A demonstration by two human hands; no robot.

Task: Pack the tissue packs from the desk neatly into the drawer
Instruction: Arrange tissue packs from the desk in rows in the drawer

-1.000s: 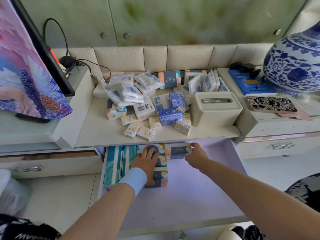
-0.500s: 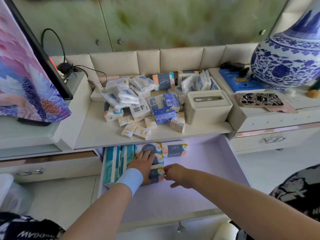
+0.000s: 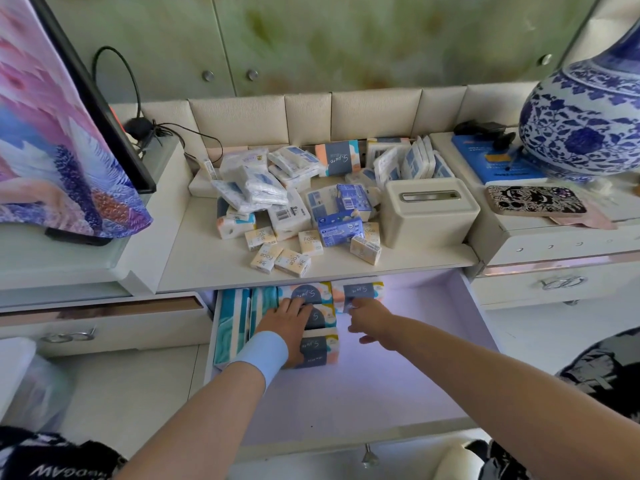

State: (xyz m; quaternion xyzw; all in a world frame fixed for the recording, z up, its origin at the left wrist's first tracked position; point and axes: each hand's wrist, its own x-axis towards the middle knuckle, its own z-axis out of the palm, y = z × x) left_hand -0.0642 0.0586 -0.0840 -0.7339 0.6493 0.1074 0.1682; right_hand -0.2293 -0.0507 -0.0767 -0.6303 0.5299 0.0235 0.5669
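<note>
1. The left hand (image 3: 289, 327) lies flat, palm down and fingers straight. It presses on the row (image 3: 317, 348) of dark-labelled packs in the drawer (image 3: 398, 382) and grips nothing.
2. The right hand (image 3: 370, 318) is just to the right of it, fingers loosely spread and apparently empty. Its fingertips reach the near edge of the lone pack (image 3: 360, 292) just beyond them, but blur hides whether they touch.
3. Teal packs (image 3: 232, 323) stand on edge just left of the left hand, by the drawer's left wall.
4. The pile (image 3: 294, 209) left to pack sits on the desk (image 3: 207, 265), beyond and above both hands. The small packs (image 3: 280, 258) lie nearest to them, and a box (image 3: 429, 216) stands at the pile's right.
5. The packs are probably light and soft, and their glossy film wrap is likely a little slippery. A hard squeeze would dent them rather than break them.
6. The best hold is probably across the two long sides, thumb on one and fingers on the other. The loose film ends would stretch or slide.
7. The small packs look stiffer and could go several to a handful. The clear-wrapped ones look floppy and want a hand underneath.
8. Soft packs may bulge out of line, so bracing the row with a flat palm while the other hand nudges a neighbour in seems sound.
</note>
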